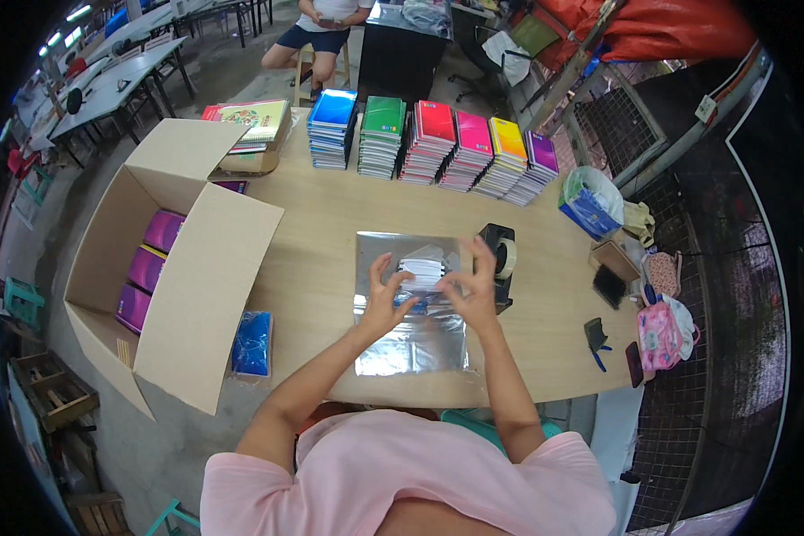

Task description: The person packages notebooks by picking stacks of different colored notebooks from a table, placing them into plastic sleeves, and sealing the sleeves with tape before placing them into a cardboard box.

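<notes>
A small bundle of notebooks (422,272), white page edges upward, sits on a clear plastic sheet (411,355) in front of me. My left hand (386,302) is at the bundle's left side, its fingers spread and bent. My right hand (473,295) hovers by the right side, index finger raised and thumb apart from it. Loose film shows around the bundle, and I cannot make out whether either hand's fingertips touch it. A black tape dispenser (500,263) with a roll of tape stands just beyond my right hand.
Stacks of notebooks, including a green one (382,129), line the far edge. An open carton (214,295) with purple packs stands left, beside a wrapped blue notebook pack (252,344). A brush (608,286), black-and-blue tool (596,339) and pink bag (659,335) lie right. Someone sits beyond.
</notes>
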Available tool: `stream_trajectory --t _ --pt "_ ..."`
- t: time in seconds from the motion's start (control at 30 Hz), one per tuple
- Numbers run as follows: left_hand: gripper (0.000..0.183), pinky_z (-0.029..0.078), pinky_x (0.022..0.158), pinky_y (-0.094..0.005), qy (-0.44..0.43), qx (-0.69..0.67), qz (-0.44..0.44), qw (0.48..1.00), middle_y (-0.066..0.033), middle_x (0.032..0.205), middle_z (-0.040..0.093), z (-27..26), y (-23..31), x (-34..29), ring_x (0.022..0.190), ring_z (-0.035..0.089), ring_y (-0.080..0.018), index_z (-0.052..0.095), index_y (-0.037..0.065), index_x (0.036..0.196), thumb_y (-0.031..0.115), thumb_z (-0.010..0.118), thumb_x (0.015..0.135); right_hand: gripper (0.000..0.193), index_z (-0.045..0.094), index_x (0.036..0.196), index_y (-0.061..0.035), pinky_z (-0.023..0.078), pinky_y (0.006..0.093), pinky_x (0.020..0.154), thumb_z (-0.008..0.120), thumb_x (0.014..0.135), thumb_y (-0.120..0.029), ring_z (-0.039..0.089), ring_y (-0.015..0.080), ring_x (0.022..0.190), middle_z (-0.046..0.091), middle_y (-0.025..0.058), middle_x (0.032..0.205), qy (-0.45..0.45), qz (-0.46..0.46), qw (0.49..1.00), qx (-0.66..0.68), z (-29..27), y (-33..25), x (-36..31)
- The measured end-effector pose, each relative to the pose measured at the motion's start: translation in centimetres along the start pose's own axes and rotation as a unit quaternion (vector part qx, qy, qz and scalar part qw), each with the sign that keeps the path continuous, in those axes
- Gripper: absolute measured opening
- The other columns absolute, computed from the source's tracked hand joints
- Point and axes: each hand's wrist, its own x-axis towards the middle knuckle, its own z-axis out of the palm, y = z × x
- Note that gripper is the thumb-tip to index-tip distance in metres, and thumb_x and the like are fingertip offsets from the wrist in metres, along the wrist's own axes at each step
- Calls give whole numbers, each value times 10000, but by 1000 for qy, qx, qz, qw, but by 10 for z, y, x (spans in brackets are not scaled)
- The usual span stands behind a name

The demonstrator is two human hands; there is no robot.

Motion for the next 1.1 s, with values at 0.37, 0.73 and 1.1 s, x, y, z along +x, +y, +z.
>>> stream_trajectory --t 0.37,0.73,1.1 --pt "721 338 1046 -462 -320 97 227 915 -86 1343 489 -58 1 62 1251 439 -312 535 178 1321 178 794 648 245 669 945 -91 498 416 703 710 704 -69 642 293 875 629 48 1124 -430 -164 872 -166 -22 33 69" --pt "920 280 1125 -512 -395 138 201 886 -107 1503 327 -63 2 71 1365 333 -341 485 392 1384 189 842 561 247 694 941 -144 459 453 808 745 700 -124 540 309 1045 575 58 1100 -374 -198 906 0 26 45 86" --pt "475 262 1097 -561 -53 -49 50 996 -161 1462 347 -28 8 34 1349 327 -385 673 292 1197 339 772 735 1083 76 1546 -151 424 340 930 778 722 -118 592 198 980 611 125 1072 -243 141 895 347 69 70 21"
